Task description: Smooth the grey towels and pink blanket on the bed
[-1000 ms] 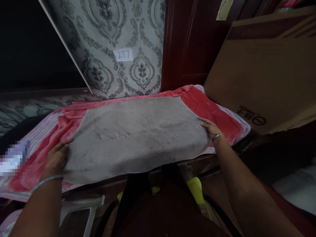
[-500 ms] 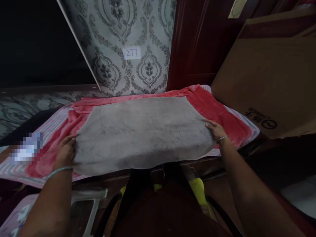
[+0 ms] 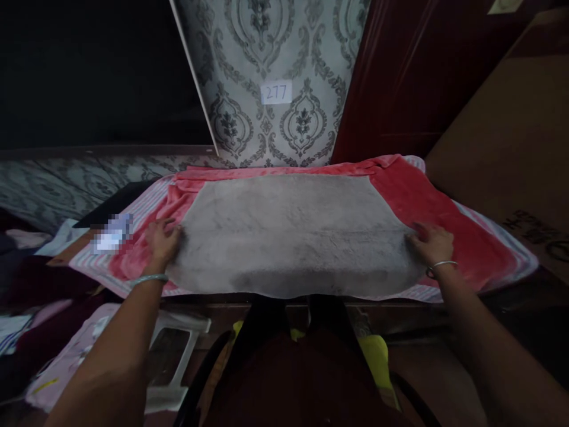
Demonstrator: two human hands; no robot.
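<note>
A grey plush cloth (image 3: 288,234) lies spread over a red blanket (image 3: 448,231), its near edge drooping at the front of the surface. My left hand (image 3: 163,242) is at the cloth's left edge, with curled fingers and the thumb against the fabric. At the opposite edge, my right hand (image 3: 431,243) has its thumb and fingers closed on the cloth's side. Both hands are slightly blurred, and some fingertips are hard to make out. Beneath the red blanket, a striped cloth (image 3: 515,252) shows along the borders.
A pixelated object (image 3: 112,234) rests on the left of the bedding. A large cardboard box (image 3: 511,136) leans at the right. Behind are a dark screen (image 3: 98,71), patterned wallpaper and a red door (image 3: 395,77). A white plastic stool (image 3: 178,356) stands below left.
The view has swung left, so everything sits further right. The grey cloth's near edge now looks more level, and both hands remain at its sides.
</note>
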